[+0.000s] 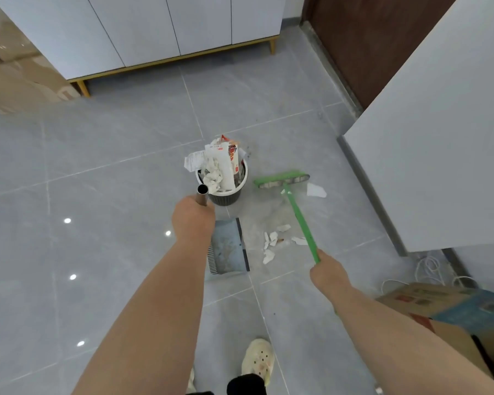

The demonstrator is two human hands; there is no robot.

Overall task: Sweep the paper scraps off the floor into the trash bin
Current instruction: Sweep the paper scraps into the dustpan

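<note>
A white cabinet [154,29] on slim gold legs [84,88] lines the far wall, a dark brown door [368,38] to its right. Wrapped cardboard boxes [12,75] are stacked at far left. At near right, a printed cardboard box [428,297] sits below a white wall panel [439,138], white cables [428,269] coiled just beside it. A cream perforated clog [257,359] shows at bottom.

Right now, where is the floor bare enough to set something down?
Bare floor: the wide stretch left of the trash bin and dustpan, up to the white cabinet. Crowded: between dustpan and broom, where paper scraps lie, and near the cardboard box.
</note>
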